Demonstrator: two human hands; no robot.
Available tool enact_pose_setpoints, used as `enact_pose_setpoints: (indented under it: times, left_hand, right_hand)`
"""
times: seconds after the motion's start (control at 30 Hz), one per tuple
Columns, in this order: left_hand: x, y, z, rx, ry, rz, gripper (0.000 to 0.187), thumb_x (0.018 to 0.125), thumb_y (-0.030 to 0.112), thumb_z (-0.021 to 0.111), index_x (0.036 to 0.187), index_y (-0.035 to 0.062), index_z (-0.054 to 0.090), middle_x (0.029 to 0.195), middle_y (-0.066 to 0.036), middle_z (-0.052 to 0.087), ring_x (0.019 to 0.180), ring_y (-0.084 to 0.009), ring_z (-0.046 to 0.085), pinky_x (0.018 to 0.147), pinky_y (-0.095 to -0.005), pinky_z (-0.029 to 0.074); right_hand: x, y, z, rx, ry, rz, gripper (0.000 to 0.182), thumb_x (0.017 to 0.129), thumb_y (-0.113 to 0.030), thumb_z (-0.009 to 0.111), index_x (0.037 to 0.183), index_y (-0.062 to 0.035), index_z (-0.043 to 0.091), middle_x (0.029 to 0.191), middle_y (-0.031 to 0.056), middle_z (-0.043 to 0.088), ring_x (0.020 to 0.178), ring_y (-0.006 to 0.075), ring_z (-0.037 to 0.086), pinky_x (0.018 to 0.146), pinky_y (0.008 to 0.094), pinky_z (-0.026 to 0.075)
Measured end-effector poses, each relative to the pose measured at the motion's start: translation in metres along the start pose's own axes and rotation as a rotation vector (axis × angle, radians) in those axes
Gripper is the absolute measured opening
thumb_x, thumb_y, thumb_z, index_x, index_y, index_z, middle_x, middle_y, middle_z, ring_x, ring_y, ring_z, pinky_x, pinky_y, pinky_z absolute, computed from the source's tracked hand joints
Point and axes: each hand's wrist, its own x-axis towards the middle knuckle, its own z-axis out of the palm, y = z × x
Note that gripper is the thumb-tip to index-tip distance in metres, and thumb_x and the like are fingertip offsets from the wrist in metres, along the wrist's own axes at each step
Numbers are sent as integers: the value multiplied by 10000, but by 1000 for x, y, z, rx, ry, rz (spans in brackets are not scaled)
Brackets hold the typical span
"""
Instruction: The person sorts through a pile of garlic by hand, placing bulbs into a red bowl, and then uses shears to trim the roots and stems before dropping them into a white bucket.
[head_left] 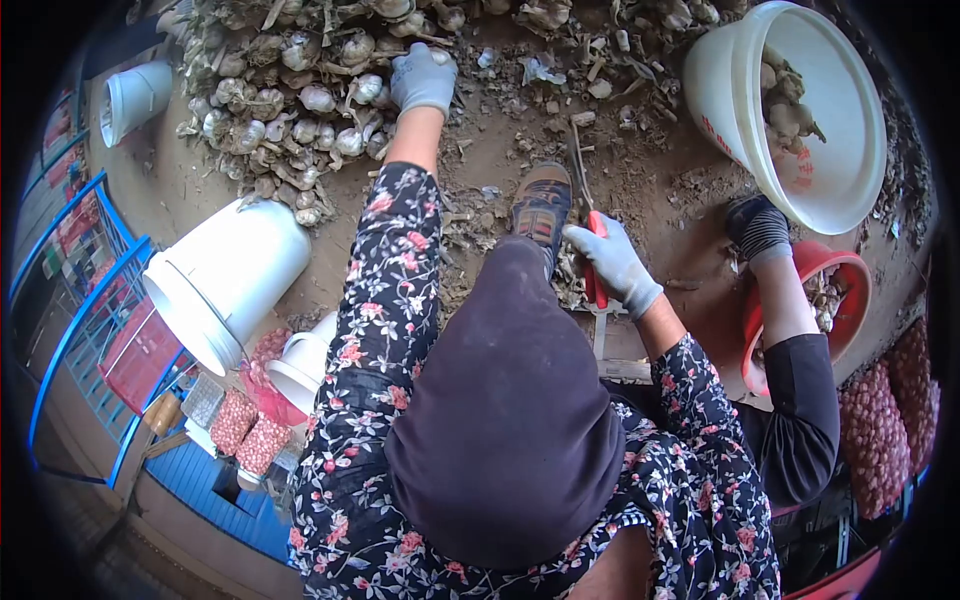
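My left hand (422,80), in a pale work glove, is at the right edge of a heap of garlic (300,100) with stems on. Its fingers curl round a garlic bulb that is mostly hidden by the glove. My right hand (615,265), also gloved, is closed around the red handles of long-bladed shears (592,235). The blades point up and away, next to a sandalled foot (541,205). Nothing shows between the blades.
A tilted white bucket (720,80) at upper right holds several garlic bulbs. Below it is a red bucket (855,290) with garlic, behind a lower leg. White buckets (250,270) lie at left. Filled mesh bags (875,425) stand at right. Stem scraps litter the ground.
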Motion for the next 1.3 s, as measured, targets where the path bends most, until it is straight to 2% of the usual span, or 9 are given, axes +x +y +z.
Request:
enact_pose_setpoints:
  times: [0.07,0.1,0.13,0.23,0.4,0.63,0.87,1.03,1.3]
  left_hand:
    - [-15,0,-10,0,-73,59,481,782,308,649,1167,42,537,1041,-199,602,949,-307,621,819,-404,507]
    - [-30,-3,-6,-492,-218,68,466,778,199,654,1197,38,528,1050,-148,618,917,-228,622,787,-344,513]
    - [-44,-5,-1,-985,-370,65,477,774,90,659,1227,35,518,1059,-97,634,886,-149,623,755,-283,518]
    - [-74,-6,0,-1280,-467,230,566,728,-89,619,1269,7,485,1063,-47,613,886,-63,576,773,-197,492]
    - [-105,7,-30,-1229,-460,271,572,724,-38,659,1261,-35,463,1049,-51,608,902,-112,587,809,-230,490]
    - [-111,6,-59,-701,-265,450,540,628,109,758,1127,4,583,938,-78,660,857,-135,626,785,-278,504]
    - [-110,1,-64,-690,-402,601,528,639,163,753,1118,24,578,944,-82,650,838,-163,620,771,-283,499]
    - [-128,8,-39,-500,116,508,542,611,180,784,1078,9,567,976,-134,629,917,-255,622,809,-328,492]
    - [-134,5,-46,-641,138,583,539,584,143,809,1066,22,602,946,-115,648,835,-243,650,755,-319,522]
  right_hand:
    - [7,-11,7,-365,157,-229,262,830,-275,628,772,-37,534,665,44,558,572,156,530,541,308,442]
    - [20,-3,3,-667,258,-377,299,814,-296,627,867,-13,542,738,129,612,694,264,615,643,376,480]
    - [22,-12,3,-665,262,-366,299,814,-296,627,867,-13,542,738,129,612,694,264,615,643,376,480]
    - [15,-51,10,-874,283,-226,355,814,-318,612,993,-26,519,875,205,622,877,353,624,756,428,479]
    - [13,-77,13,-1333,353,-217,494,813,-400,610,1134,-61,449,1004,193,601,957,357,603,806,456,477]
    - [8,-79,17,-1379,338,-266,530,797,-395,624,1170,-63,443,1018,196,582,953,350,596,815,458,466]
    - [8,-74,13,-1388,268,-391,490,785,-332,626,1129,-39,439,984,193,585,930,356,592,801,458,460]
    - [10,-75,15,-1296,220,-293,483,803,-429,605,1072,-54,462,1001,181,600,974,326,605,834,446,457]
    - [8,-75,16,-1393,260,-407,528,782,-473,620,1076,-60,470,1008,165,600,970,308,608,836,448,446]
